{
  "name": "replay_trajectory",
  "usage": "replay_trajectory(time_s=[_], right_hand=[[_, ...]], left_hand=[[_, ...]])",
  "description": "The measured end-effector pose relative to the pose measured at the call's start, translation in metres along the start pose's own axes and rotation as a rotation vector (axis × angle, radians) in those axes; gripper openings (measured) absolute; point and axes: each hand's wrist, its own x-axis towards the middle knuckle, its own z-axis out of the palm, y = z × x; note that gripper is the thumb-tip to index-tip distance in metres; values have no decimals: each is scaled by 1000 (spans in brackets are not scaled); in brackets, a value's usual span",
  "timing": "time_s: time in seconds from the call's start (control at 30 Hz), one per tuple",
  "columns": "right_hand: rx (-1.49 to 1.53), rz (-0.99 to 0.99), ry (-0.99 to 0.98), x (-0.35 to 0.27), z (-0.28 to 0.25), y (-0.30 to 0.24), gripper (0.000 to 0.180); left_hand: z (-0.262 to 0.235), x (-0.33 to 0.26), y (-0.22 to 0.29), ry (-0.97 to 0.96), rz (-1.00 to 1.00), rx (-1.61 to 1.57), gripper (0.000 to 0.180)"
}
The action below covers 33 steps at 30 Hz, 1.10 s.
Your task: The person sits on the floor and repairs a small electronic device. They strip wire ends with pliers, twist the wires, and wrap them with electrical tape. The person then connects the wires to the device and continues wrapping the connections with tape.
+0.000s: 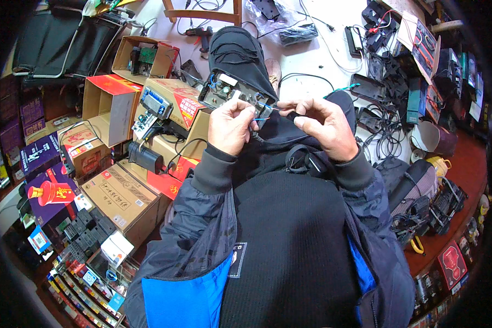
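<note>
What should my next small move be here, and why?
I'd probably hold your left hand steady and ease your right hand slightly closer to it. Your left fingers seem to pinch a thin blue wire, your right ones grip a small dark item across a gap, and the opened device sits close by, so a slow move seems safest.

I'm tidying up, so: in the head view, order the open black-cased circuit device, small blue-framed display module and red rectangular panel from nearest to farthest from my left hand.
1. Open black-cased circuit device: just beyond the left hand.
2. Small blue-framed display module: left, among boxes.
3. Red rectangular panel: far lower right.
</note>
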Motion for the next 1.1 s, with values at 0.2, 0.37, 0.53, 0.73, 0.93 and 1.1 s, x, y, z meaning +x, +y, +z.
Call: replay_trajectory(time_s=[0.2, 0.37, 0.53, 0.73, 0.93, 1.1], right_hand=[[-3, 4, 55, 27, 6, 5, 5], [24, -13, -4, 38, 13, 11, 9], [-142, 8, -25, 40, 16, 20, 17], [-161, 10, -29, 46, 16, 24, 17], [-371, -33, -43, 53, 21, 18, 19], [-649, -212, -84, 68, 28, 6, 21]], left_hand=[[-3, -7, 2, -2, -29, -3, 13], [-7, -14, 4, -75, -2, -78, 19], [-8, -19, 3, -60, -60, -242, 19], [-15, -17, -5, -53, -23, -92, 18], [-15, -18, -11, -14, 81, -22, 11], [-9, -16, -9, 70, 117, -49, 11]])
